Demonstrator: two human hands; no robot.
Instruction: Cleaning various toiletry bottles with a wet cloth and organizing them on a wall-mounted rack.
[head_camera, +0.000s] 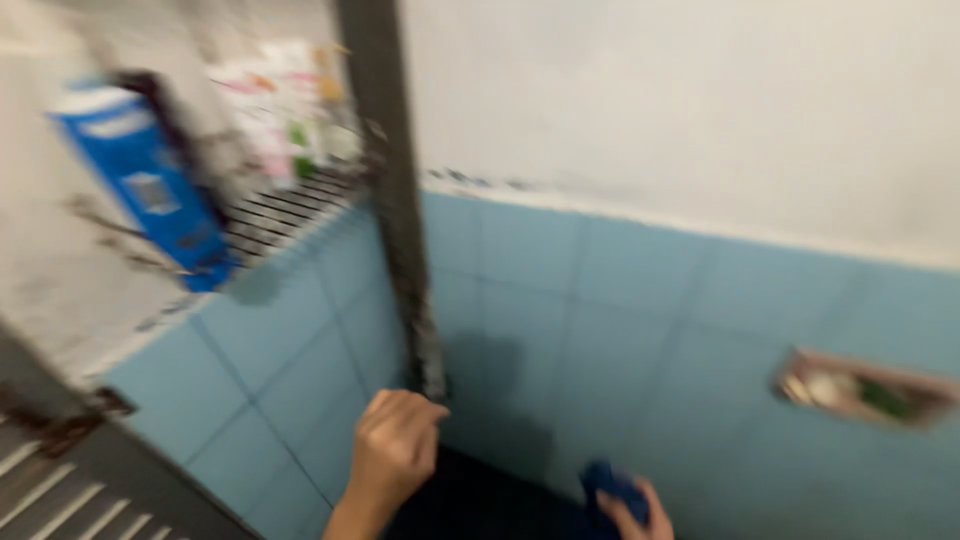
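From my head camera I see a badly blurred corner of a room tiled in pale blue below and plastered white above. My left hand (392, 450) is raised in a loose fist, its grip curled shut right at the foot of a dark vertical post (392, 190) that runs up the corner; the knuckles sit just beside the post's lower end, and I cannot tell whether the fingers actually close round it or only rest against it, though bracing there would steady me while I lean in. My right hand (632, 512) is low at the bottom edge, its grip closed on a small dark-blue object (612, 482), which looks soft, like a cloth or sponge, but the blur hides what it is. It is held near the blue wall tiles (560, 300), above a dark patch on the floor. Up at the left, a wire shelf (285, 205) fixed to the wall keeps a blue box (150, 180) and some pale packets (285, 105) off the ground. A small recessed holder (865, 388) sits in the tiles at the right.
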